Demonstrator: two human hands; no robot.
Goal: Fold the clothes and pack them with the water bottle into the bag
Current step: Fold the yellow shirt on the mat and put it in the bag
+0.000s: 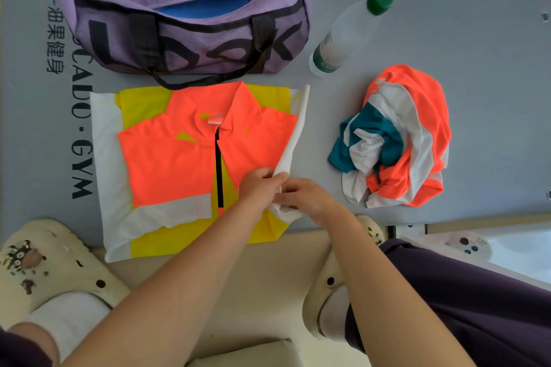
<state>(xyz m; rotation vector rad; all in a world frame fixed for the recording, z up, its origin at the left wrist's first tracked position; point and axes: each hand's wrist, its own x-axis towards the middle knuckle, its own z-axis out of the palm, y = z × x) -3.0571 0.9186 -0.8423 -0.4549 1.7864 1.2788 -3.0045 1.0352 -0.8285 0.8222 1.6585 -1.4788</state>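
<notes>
An orange, yellow and white zip shirt (170, 164) lies flat on the grey mat, its left sleeve folded across the front. My left hand (261, 185) and my right hand (307, 197) both pinch the white right-side edge of the shirt, lifted off the mat near its lower right corner. A crumpled orange, white and teal garment (399, 140) sits to the right. A clear water bottle with a green cap (348, 33) lies above it. The purple bag (190, 15) stands open behind the shirt, with blue cloth inside.
The grey mat (477, 83) has printed lettering along its left side. My feet in cream clogs (50, 262) stand at the mat's near edge, the right clog (328, 292) just below my arms. Another pale shoe (468, 244) lies at right.
</notes>
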